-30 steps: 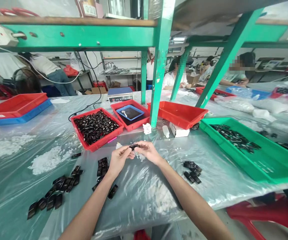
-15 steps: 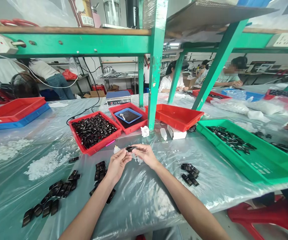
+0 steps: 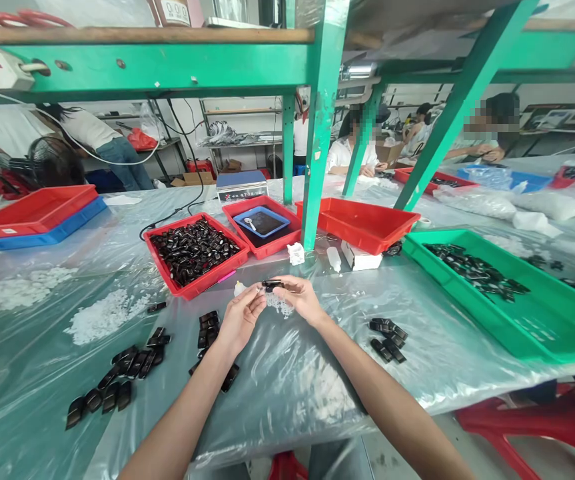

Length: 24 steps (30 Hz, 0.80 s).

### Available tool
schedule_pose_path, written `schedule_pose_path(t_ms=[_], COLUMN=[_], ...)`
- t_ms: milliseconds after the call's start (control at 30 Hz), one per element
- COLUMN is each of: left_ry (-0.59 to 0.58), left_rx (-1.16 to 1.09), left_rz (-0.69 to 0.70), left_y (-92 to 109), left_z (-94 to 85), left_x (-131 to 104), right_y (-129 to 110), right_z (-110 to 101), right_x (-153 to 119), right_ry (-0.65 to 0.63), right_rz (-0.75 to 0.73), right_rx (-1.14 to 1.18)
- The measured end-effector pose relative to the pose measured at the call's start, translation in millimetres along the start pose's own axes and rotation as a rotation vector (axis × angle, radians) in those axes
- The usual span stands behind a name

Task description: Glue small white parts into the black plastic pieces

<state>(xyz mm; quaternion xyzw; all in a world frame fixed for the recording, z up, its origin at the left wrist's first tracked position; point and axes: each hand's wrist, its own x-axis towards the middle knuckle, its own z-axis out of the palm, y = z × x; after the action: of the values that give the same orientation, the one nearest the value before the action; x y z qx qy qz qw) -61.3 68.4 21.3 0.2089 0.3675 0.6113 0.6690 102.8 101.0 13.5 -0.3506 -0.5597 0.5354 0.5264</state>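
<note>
My right hand (image 3: 301, 299) pinches a small glossy black plastic part (image 3: 273, 285) between thumb and fingers, above the table. My left hand (image 3: 241, 319) is closed in a pinch at the part's left end, with a tiny pale speck at its fingertips; what it holds is too small to name. Beneath the hands lie small translucent white pieces (image 3: 281, 307). A small white bottle (image 3: 239, 289) with a yellowish tip stands just behind my left fingers. Similar black parts (image 3: 208, 329) lie by my left forearm, partly hidden by it, and more black parts (image 3: 388, 339) lie right of my right forearm.
A red tray (image 3: 194, 257) heaped with black parts stands behind my left hand. Right is a green tray (image 3: 537, 333) with black parts. A green post (image 3: 314, 167) rises behind the hands. White pieces (image 3: 101, 317) and black parts (image 3: 130, 363) lie left. Co-workers sit across.
The head view has tilted slightly down and shifted left. My left fingertips have drawn slightly off the black part's left end, and a pale speck shows there. The right hand keeps its hold.
</note>
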Motion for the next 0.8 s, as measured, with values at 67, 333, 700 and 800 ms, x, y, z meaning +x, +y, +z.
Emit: schedule_pose_path(t_ms=[67,333,700,800], left_ry=[-0.032,-0.385,-0.283,-0.154], left_rx=[0.094,0.688,0.798,0.744], left_rz=[0.016,0.013,0.353,0.493], left_y=[-1,-20,-8,-4], left_z=[-0.9,-7.3,-9.5,-9.8], left_x=[0,-2,-2,2], right_y=[-1,-3,-1,-3], right_z=[-2,-9,-3,-2], right_x=[2,8,2,-1], right_ry=[0.065,0.227,0.06,-0.033], right_rz=[0.011,0.028,0.087,0.107], right_rx=[0.038,0.1,0.076,0.103])
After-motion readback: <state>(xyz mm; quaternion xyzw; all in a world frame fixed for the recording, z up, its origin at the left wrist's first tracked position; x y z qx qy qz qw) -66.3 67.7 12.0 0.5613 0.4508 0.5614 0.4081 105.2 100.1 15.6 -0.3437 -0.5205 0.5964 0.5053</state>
